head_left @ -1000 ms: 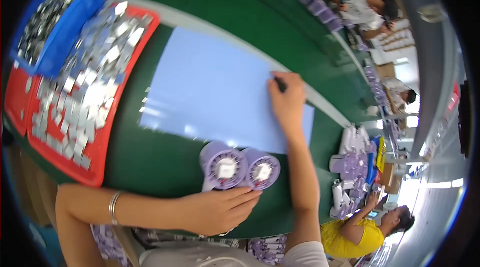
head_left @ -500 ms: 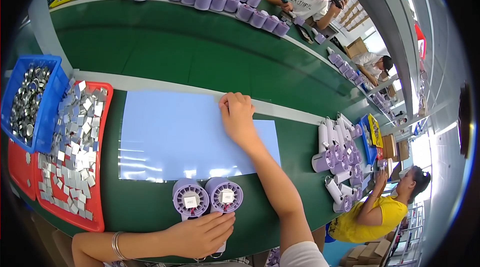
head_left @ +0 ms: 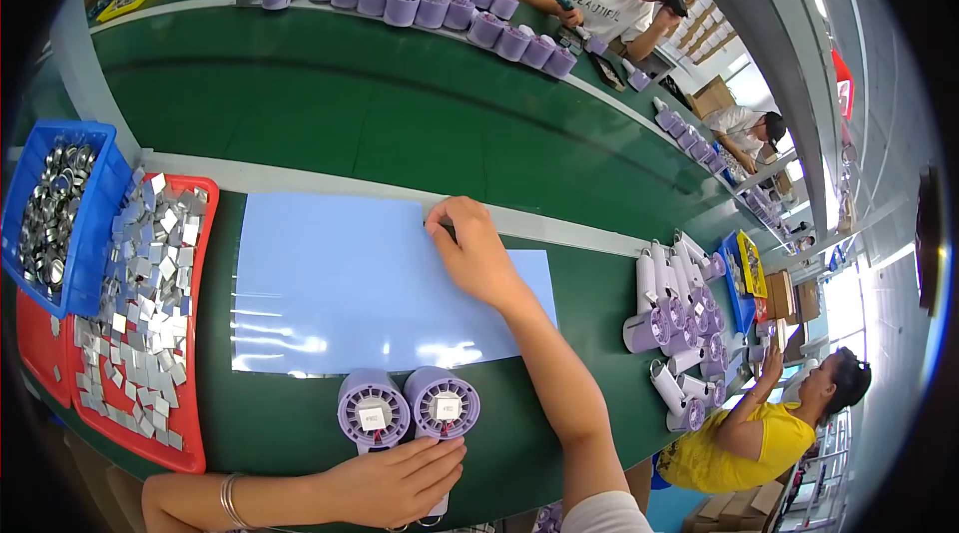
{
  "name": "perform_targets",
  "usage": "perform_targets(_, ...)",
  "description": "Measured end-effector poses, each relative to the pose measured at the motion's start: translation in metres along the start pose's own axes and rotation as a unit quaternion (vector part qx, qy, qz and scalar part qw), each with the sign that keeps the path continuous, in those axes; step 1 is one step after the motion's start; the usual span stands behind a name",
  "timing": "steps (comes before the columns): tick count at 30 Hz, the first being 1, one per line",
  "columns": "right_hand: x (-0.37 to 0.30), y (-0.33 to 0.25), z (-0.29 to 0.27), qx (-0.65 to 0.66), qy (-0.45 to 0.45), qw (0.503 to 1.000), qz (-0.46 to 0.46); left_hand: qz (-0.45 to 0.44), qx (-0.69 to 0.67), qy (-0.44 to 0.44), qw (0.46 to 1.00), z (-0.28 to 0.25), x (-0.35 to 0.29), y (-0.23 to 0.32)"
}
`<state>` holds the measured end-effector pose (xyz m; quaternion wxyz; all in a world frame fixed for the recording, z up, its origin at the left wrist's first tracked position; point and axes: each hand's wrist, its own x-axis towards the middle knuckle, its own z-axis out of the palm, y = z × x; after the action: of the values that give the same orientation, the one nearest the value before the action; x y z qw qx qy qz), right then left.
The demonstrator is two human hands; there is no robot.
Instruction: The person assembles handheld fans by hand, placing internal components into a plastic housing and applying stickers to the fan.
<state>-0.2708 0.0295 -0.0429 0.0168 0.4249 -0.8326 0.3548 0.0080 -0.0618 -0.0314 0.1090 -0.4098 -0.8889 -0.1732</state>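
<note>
Two round purple fan housings (head_left: 374,411) stand side by side at the table's near edge, each with finned slots, a white square in its middle and bits of red wire. My left hand (head_left: 405,481) lies over their handles, fingers together and curved round them; most of the handles are hidden under it. A glossy blue sheet (head_left: 330,283) lies flat beyond the housings. My right hand (head_left: 478,255) is at its far edge, where the outline steps in. Thumb and forefinger are bent together in a pinch; what is between them is too small to tell.
On the left, a red tray (head_left: 205,223) holds small silvery squares beside a blue bin (head_left: 112,193) of metal rings. Several white-handled purple housings (head_left: 647,330) are heaped at right. Beyond a pale rail runs a green belt (head_left: 330,103). A person in yellow (head_left: 739,448) works at right.
My right hand has turned a little at the sheet's edge, thumb and forefinger now showing more. My left hand stays on the handles. The whole view has shifted slightly.
</note>
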Motion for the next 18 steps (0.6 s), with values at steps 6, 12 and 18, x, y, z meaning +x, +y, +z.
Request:
perform_targets(6, 0.006, -0.013, -0.015, 0.116, -0.022, 0.986, 0.121, -0.014, -0.017, -0.005, 1.0, -0.001, -0.001, 0.0)
perform_targets(12, 0.002, -0.006, -0.024, 0.21, 0.065, 0.969, 0.112, 0.029, 0.025, 0.036, 0.999, -0.004, -0.004, -0.001)
perform_targets(18, -0.017, -0.027, -0.05, 0.266, 0.123, 0.948, 0.127, 0.034, -0.038, 0.112, 0.992, 0.0, -0.009, 0.009)
